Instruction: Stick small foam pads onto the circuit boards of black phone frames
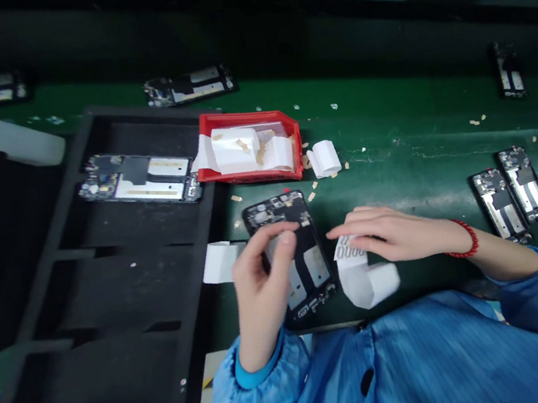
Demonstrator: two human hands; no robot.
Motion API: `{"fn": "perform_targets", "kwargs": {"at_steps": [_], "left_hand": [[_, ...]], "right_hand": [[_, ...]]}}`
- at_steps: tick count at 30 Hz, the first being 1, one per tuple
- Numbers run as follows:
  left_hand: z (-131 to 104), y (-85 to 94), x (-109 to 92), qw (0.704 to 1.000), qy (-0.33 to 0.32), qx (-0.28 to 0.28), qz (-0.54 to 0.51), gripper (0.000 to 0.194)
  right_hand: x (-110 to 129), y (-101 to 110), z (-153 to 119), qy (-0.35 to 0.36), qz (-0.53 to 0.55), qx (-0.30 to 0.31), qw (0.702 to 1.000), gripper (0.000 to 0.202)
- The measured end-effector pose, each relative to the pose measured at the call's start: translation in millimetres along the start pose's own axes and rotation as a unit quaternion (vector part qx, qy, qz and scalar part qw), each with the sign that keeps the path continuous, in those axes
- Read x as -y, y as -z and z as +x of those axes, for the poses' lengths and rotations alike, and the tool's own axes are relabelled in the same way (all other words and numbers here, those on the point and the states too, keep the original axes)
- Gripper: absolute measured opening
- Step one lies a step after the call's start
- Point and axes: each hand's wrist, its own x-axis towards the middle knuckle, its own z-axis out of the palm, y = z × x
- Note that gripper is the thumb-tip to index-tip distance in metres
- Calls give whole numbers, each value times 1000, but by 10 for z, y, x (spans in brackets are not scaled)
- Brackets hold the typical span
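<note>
An opened phone body [315,265] lies upright on the green bench in front of me. Over its left side is my left hand [263,280], thumb and forefinger curved close together; whether anything small sits between them is too small to tell. To the right of the phone, my right hand [390,234] pinches the top of a white label strip [356,279], which has dark printed marks and curls at its lower end. A red bin [255,176] above the phone holds rolled white strips [235,149] and tan bits.
A black compartment tray [126,293] on the left holds another phone body [142,180]. White paper pieces lie beside the tray [222,262] and the bin [326,158]. More phone bodies rest at the back [191,85] and right [524,183]. Tan scraps are scattered around.
</note>
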Motion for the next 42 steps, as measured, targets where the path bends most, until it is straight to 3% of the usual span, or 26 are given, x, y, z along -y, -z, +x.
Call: {"fn": "perform_targets", "kwargs": {"at_steps": [4, 7, 10, 21, 27, 32, 38, 40, 42], "left_hand": [[23, -113, -100, 992, -53, 109, 22, 18], [18, -193, -145, 991, -65, 113, 21, 17], [1, -234, -173, 992, -76, 98, 19, 15], [-5, -282, -187, 990, -109, 92, 14, 14], [18, -331, -154, 991, -80, 109, 16, 19], [62, -437, -63, 992, -40, 123, 10, 21], [81, -564, 1, 991, 2, 132, 7, 30], [96, -587, 20, 991, 10, 135, 11, 32], [126, -582, 49, 990, 15, 141, 17, 31]], "right_hand": [[46, 187, 75, -23, 45, -118, 992, 21], [57, 175, 105, -20, 36, -193, 980, 13], [85, 155, 92, 9, -13, -223, 975, 9], [96, 287, 142, 42, 20, -219, 975, 8], [42, 243, 123, 122, -126, -260, 950, 11], [-26, 245, 65, 177, -257, -238, 920, 17], [-197, 149, 43, 203, -343, -241, 885, 12], [-220, 112, 43, 197, -316, -235, 898, 10], [-196, 114, 40, 167, -240, -229, 929, 5]]}}
